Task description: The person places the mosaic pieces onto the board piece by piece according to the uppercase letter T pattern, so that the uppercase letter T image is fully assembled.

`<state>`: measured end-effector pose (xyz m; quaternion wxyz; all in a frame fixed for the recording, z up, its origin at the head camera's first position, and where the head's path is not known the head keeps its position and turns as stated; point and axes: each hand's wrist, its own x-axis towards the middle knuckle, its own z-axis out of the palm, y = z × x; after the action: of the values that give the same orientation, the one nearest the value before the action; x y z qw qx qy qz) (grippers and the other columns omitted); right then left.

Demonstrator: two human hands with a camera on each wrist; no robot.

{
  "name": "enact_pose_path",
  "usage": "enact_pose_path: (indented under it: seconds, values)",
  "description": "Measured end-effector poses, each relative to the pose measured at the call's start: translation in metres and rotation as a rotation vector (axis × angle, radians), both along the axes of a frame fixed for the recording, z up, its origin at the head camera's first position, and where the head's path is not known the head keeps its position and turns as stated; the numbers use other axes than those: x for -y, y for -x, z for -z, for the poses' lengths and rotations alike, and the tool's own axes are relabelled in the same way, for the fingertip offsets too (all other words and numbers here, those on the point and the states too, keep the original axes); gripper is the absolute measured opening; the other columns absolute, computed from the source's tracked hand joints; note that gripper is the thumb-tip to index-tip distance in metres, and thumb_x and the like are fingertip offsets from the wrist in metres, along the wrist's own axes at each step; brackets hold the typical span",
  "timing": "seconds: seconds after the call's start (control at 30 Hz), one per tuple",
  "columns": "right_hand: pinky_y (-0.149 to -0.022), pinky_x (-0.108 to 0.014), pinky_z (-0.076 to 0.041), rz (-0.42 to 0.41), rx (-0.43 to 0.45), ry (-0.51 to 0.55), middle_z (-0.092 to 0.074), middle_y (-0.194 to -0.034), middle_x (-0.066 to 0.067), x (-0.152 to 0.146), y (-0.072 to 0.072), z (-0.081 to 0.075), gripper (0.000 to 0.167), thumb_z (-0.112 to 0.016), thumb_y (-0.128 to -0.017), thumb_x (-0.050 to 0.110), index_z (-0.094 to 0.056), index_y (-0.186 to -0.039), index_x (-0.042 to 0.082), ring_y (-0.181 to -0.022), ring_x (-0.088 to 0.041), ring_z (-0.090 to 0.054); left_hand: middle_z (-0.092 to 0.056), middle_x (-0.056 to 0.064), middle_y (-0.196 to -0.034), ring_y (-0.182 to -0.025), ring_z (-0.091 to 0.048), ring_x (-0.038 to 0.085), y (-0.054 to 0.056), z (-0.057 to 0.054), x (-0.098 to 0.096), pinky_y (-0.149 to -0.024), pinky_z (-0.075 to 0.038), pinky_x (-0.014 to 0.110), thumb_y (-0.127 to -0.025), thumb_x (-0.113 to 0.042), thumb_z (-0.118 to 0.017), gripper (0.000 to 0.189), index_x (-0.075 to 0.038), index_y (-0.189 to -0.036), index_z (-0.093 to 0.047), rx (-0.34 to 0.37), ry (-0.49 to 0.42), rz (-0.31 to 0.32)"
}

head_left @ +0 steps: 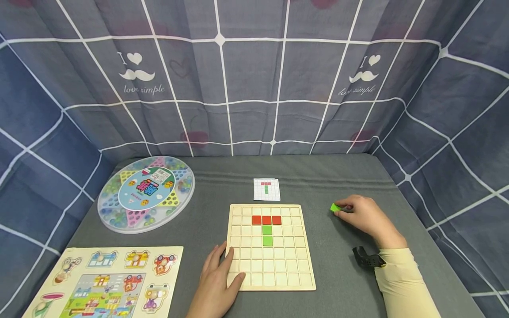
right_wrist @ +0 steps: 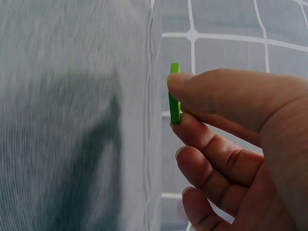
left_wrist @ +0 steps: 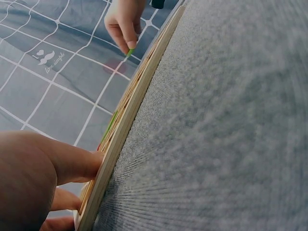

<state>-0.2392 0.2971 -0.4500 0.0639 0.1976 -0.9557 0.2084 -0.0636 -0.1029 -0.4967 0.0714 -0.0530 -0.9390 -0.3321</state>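
Observation:
A thin green square tile [right_wrist: 174, 94] is pinched between the thumb and fingertips of my right hand [head_left: 363, 217], raised over the cloth to the right of the board. My left hand [head_left: 216, 282] rests at the lower left edge of the pale wooden grid board [head_left: 274, 267], fingers extended along the side and thumb on the rim. On the board, three red tiles [head_left: 266, 220] form a row, with two green tiles [head_left: 267, 235] in a column beneath the middle one. Behind the board lies a small white pattern card [head_left: 267, 189] printed with a red and green T.
At the back left lies a round Chinese checkers board [head_left: 146, 194] under a clear cover. A picture puzzle board [head_left: 107, 282] with vehicle pieces occupies the front left. Dark grey cloth [head_left: 222, 190] covers the table, and a checked curtain [head_left: 254, 88] encloses the back and sides.

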Motion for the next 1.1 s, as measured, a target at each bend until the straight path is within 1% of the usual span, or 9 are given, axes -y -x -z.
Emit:
enact_pose_path:
  seconds: [0.13, 0.23, 0.37, 0.5, 0.7, 0.8, 0.97, 1.1]
  values:
    - [-0.074, -0.042, -0.053, -0.028, 0.003, 0.001, -0.072, -0.097, -0.003, 0.018, -0.005, -0.003, 0.025, -0.079, -0.084, 0.022, -0.078, -0.106, 0.010, -0.085, -0.021, -0.065, -0.039, 0.019, -0.150, -0.139, -0.028, 0.044, 0.000, -0.001, 0.000, -0.104, -0.030, 0.064, -0.087, -0.030, -0.076, 0.064, 0.003, -0.138, -0.055, 0.014, -0.002, -0.001]
    - [-0.073, -0.041, -0.053, -0.066, 0.001, 0.000, -0.071, -0.097, 0.000, 0.033, -0.009, -0.004, 0.025, -0.079, -0.084, 0.023, -0.078, -0.106, 0.011, -0.085, -0.019, -0.065, -0.039, 0.019, -0.151, -0.139, -0.028, 0.044, 0.000, 0.000, 0.000, -0.104, -0.030, 0.064, -0.087, -0.030, -0.076, 0.064, 0.003, -0.138, -0.055, 0.014, 0.001, -0.002]
    - [-0.073, -0.038, -0.053, -0.135, -0.009, 0.003, -0.070, -0.096, 0.004, 0.053, -0.014, -0.005, 0.024, -0.080, -0.084, 0.023, -0.078, -0.105, 0.012, -0.083, -0.016, -0.064, -0.039, 0.020, -0.150, -0.139, -0.029, 0.044, 0.000, 0.001, 0.000, -0.104, -0.030, 0.063, -0.087, -0.030, -0.076, 0.064, 0.003, -0.137, -0.055, 0.002, 0.006, -0.004]
    - [-0.073, -0.035, -0.052, -0.186, -0.011, 0.001, -0.069, -0.094, 0.006, 0.071, -0.022, -0.008, 0.023, -0.081, -0.083, 0.023, -0.078, -0.104, 0.014, -0.082, -0.013, -0.063, -0.040, 0.020, -0.150, -0.139, -0.030, 0.045, 0.000, 0.002, 0.000, -0.104, -0.031, 0.063, -0.087, -0.029, -0.077, 0.063, 0.004, -0.137, -0.056, -0.013, 0.006, -0.004]
    - [-0.075, -0.035, -0.052, -0.263, -0.025, -0.008, -0.067, -0.094, 0.007, 0.092, -0.033, -0.010, 0.025, -0.082, -0.081, 0.021, -0.078, -0.105, 0.014, -0.085, -0.012, -0.062, -0.041, 0.021, -0.149, -0.138, -0.031, 0.045, 0.000, 0.003, 0.000, -0.104, -0.032, 0.063, -0.086, -0.027, -0.078, 0.063, 0.005, -0.136, -0.056, -0.039, 0.008, -0.005]
    - [-0.079, -0.036, -0.052, -0.301, -0.026, -0.008, -0.067, -0.095, 0.007, 0.102, -0.038, -0.008, 0.025, -0.081, -0.081, 0.021, -0.078, -0.104, 0.014, -0.089, -0.012, -0.062, -0.041, 0.021, -0.148, -0.138, -0.031, 0.045, 0.000, 0.003, 0.000, -0.104, -0.032, 0.063, -0.086, -0.026, -0.078, 0.063, 0.005, -0.135, -0.057, -0.042, 0.009, -0.003]
    - [-0.080, -0.033, -0.052, -0.370, -0.025, 0.000, -0.068, -0.095, 0.006, 0.119, -0.044, -0.001, 0.024, -0.082, -0.081, 0.021, -0.078, -0.102, 0.013, -0.089, -0.010, -0.062, -0.041, 0.022, -0.148, -0.137, -0.031, 0.046, 0.001, 0.003, 0.000, -0.104, -0.031, 0.063, -0.086, -0.026, -0.078, 0.063, 0.006, -0.135, -0.056, -0.038, 0.013, -0.001]
    - [-0.080, -0.032, -0.052, -0.437, -0.041, 0.005, -0.068, -0.094, 0.006, 0.133, -0.051, 0.006, 0.022, -0.082, -0.080, 0.018, -0.078, -0.100, 0.011, -0.089, -0.010, -0.062, -0.041, 0.022, -0.148, -0.137, -0.031, 0.046, 0.000, 0.003, 0.000, -0.104, -0.032, 0.063, -0.085, -0.026, -0.078, 0.062, 0.006, -0.135, -0.057, -0.046, 0.019, -0.002]
